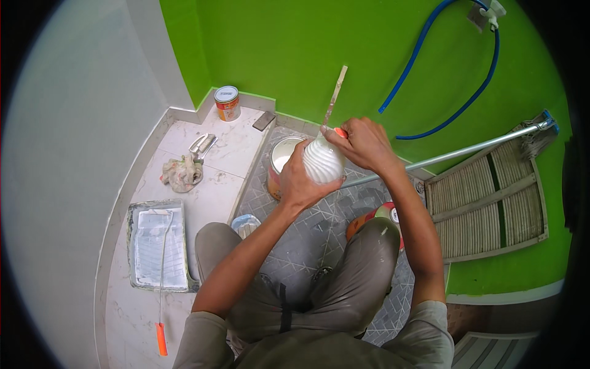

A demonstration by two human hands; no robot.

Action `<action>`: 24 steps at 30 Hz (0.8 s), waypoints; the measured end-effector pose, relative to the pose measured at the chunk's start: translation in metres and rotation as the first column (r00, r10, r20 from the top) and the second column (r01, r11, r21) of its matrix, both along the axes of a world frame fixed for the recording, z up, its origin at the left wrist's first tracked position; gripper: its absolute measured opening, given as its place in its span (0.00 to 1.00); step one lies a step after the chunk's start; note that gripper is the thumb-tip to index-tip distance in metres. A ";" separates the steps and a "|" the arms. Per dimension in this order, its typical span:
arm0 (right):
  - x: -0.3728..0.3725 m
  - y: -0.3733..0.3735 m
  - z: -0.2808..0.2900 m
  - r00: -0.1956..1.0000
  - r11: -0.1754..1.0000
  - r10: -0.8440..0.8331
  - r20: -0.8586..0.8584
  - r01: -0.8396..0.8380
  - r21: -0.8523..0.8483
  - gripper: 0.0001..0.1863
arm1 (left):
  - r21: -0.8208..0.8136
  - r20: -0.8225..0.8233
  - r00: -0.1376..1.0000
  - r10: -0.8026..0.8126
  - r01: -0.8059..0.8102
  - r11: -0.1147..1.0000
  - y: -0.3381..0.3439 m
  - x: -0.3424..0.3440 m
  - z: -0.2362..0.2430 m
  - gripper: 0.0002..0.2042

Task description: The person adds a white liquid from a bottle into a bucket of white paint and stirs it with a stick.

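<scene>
White and swirl-ribbed, the bottle [323,161] at the frame's centre is cupped by the left hand [298,182], seemingly to steady it while the right hand [365,144] pinches its orange cap [340,132], near the open paint can [273,184].

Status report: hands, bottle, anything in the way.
Left fingers around white ribbed bottle. Right fingers at its orange cap. Open can partly hidden behind left fingers.

Bright, diffuse light fell on my white ribbed bottle [324,161] and glinted off the metal pole [473,146], while fisheye distortion bowed the skirting [147,154] and blackened my view's corners.
</scene>
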State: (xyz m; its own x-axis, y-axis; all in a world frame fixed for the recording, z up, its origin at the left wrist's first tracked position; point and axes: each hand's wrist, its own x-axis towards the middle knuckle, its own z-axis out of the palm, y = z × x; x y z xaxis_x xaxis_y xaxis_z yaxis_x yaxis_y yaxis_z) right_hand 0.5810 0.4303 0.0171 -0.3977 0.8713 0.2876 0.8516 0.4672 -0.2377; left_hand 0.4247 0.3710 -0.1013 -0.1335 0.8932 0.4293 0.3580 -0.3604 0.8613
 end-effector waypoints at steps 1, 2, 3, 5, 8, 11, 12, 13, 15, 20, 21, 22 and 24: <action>0.002 0.001 0.000 0.999 1.000 0.024 0.027 -0.023 -0.016 0.38 | 0.000 0.001 1.000 -0.001 0.001 1.000 -0.001 0.000 0.001 0.48; 0.004 0.002 -0.001 0.999 1.000 0.023 0.029 -0.022 -0.016 0.38 | -0.076 0.016 0.999 -0.040 0.041 0.996 -0.001 -0.001 0.002 0.52; 0.005 0.002 -0.001 0.997 0.994 0.071 0.019 -0.069 -0.082 0.37 | -0.151 0.034 0.997 -0.076 0.080 0.985 -0.002 -0.002 0.002 0.56; 0.015 0.009 -0.010 0.993 0.982 0.119 0.007 -0.117 -0.148 0.36 | -0.072 -0.055 0.988 -0.143 0.139 0.988 0.000 -0.011 -0.007 0.60; 0.053 0.033 -0.019 0.989 0.988 -0.134 -0.058 0.129 -0.086 0.31 | -0.005 -0.012 0.973 -0.231 0.231 0.973 0.012 -0.023 -0.012 0.66; 0.100 0.053 -0.037 0.918 0.937 -0.248 0.311 0.146 0.317 0.30 | -0.027 0.243 0.936 -0.253 0.267 0.963 0.016 -0.027 0.007 0.58; 0.101 0.046 -0.037 0.940 0.955 -0.150 0.306 0.058 0.290 0.30 | -0.016 0.247 0.942 -0.226 0.237 0.971 0.015 -0.035 0.008 0.53; 0.103 0.049 -0.036 0.939 0.957 -0.152 0.308 0.062 0.285 0.30 | -0.006 0.251 0.947 -0.199 0.207 0.978 0.015 -0.040 0.007 0.48; 0.106 0.063 -0.030 0.946 0.960 -0.278 -0.166 0.266 -0.093 0.28 | 0.008 0.270 0.945 -0.186 0.191 0.982 0.020 -0.043 0.006 0.45; 0.115 0.066 -0.040 0.929 0.960 -0.275 0.249 0.280 0.016 0.32 | 0.016 0.325 0.936 -0.132 0.134 0.991 0.021 -0.038 0.005 0.43; 0.114 0.065 -0.040 0.928 0.960 -0.274 0.252 0.280 0.011 0.32 | 0.031 0.302 0.941 -0.153 0.151 0.988 0.018 -0.036 0.010 0.42; 0.113 0.066 -0.040 0.928 0.931 -0.358 0.103 0.363 -0.040 0.32 | 0.045 0.278 0.945 -0.174 0.168 0.985 0.016 -0.035 0.012 0.42; 0.112 0.064 -0.045 0.915 0.912 -0.401 0.038 0.395 0.114 0.34 | 0.037 0.278 0.944 -0.176 0.173 0.984 0.015 -0.031 0.008 0.41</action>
State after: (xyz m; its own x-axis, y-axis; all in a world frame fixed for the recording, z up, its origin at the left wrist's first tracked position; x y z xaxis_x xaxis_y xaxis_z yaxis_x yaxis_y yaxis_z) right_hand 0.6929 0.4938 -0.0279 -0.0428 0.9281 0.3697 0.9830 0.1053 -0.1505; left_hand 0.3933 0.3862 -0.0933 -0.0923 0.9082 0.4083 0.0343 -0.4069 0.9128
